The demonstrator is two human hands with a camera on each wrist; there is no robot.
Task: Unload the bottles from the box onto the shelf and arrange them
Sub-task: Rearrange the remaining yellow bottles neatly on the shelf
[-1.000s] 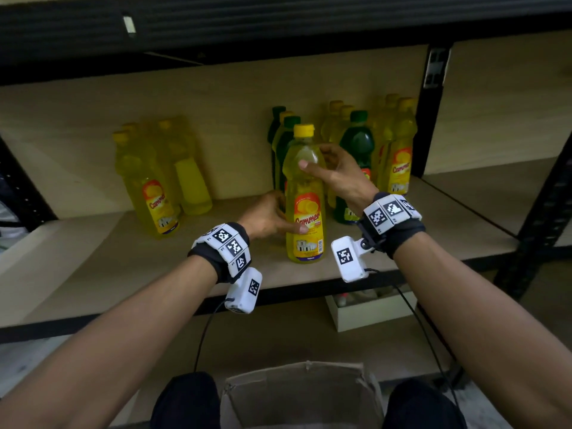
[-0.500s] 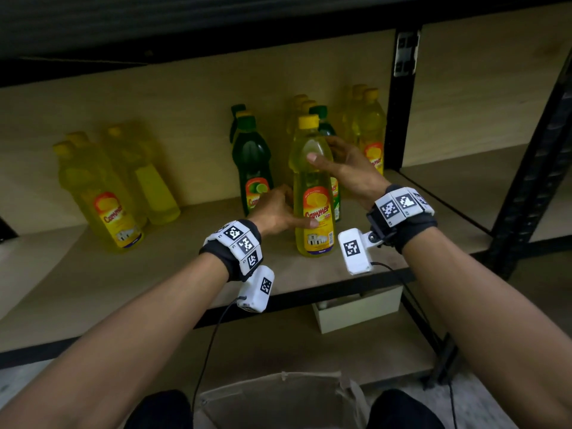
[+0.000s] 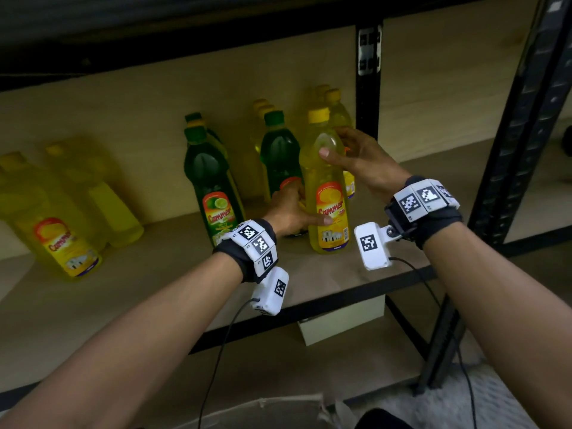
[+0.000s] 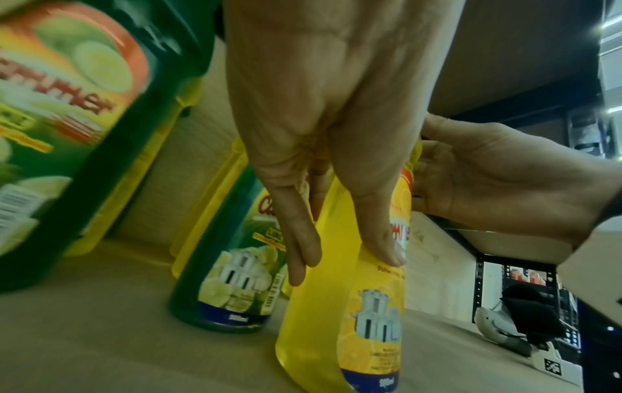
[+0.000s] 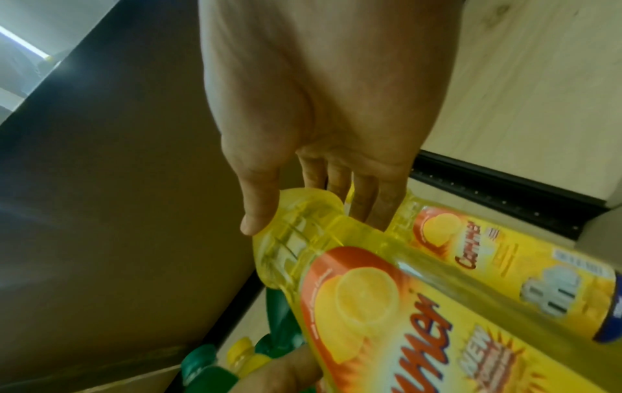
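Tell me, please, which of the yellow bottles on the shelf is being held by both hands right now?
The front yellow bottle right of the two green bottles: the right hand grips its shoulder, the left hand its label. The other yellow bottles stand untouched.

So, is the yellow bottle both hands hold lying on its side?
No, the yellow bottle stands upright on the shelf.

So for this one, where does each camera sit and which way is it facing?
Head: worn high, facing forward and down at the shelf; both forearms, left hand, right hand show.
Left wrist: looks along the left hand's fingers at the yellow bottle.
Right wrist: looks along the right palm at that bottle's shoulder.
All three share this bottle.
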